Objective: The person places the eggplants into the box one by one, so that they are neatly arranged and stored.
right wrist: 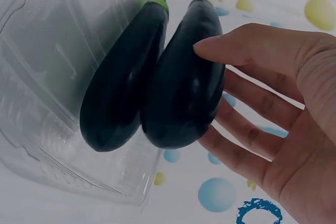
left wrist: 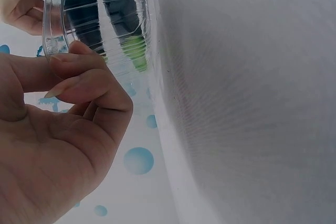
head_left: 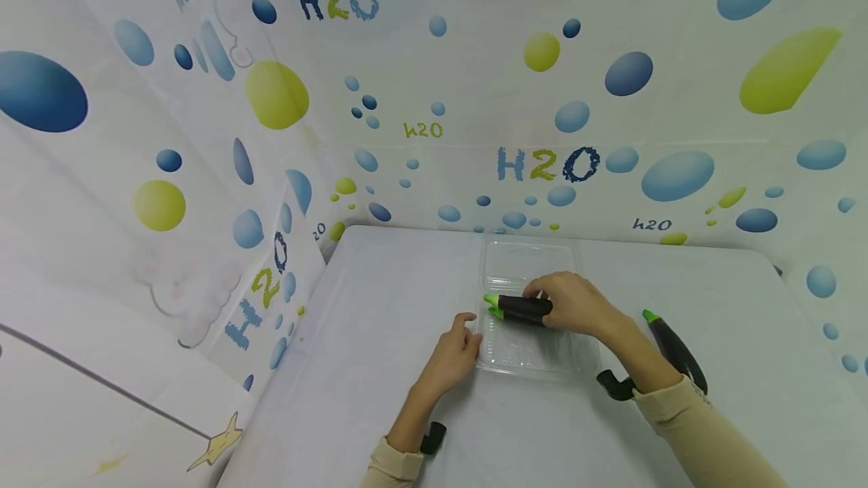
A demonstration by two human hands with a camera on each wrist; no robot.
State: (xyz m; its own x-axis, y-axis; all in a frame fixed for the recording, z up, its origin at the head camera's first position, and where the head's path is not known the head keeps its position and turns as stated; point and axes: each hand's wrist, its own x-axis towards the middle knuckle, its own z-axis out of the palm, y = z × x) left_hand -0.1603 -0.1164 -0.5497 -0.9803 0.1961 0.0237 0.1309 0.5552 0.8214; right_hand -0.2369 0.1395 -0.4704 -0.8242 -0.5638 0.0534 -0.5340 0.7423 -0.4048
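A clear plastic clamshell container (head_left: 522, 358) lies unfolded on the table. My right hand (head_left: 573, 303) holds a dark eggplant (right wrist: 181, 93) with a green stem end, thumb on one side and fingers behind it. Beside it, touching, a second eggplant (right wrist: 121, 85) lies in the container's near half. At the container's left edge, my left hand (head_left: 453, 352) pinches the rim with bent fingers; through the ribbed wall the left wrist view shows the eggplants. A third eggplant (head_left: 678, 352) lies on the table right of the container, partly behind my right forearm.
The white table (head_left: 380, 285) reaches back to a wall covering (head_left: 468, 81) printed with blue and green drops and H2O lettering. Another printed sheet (head_left: 169, 262) stands on the left. A black wrist camera mount (head_left: 615, 385) sticks out from my right wrist.
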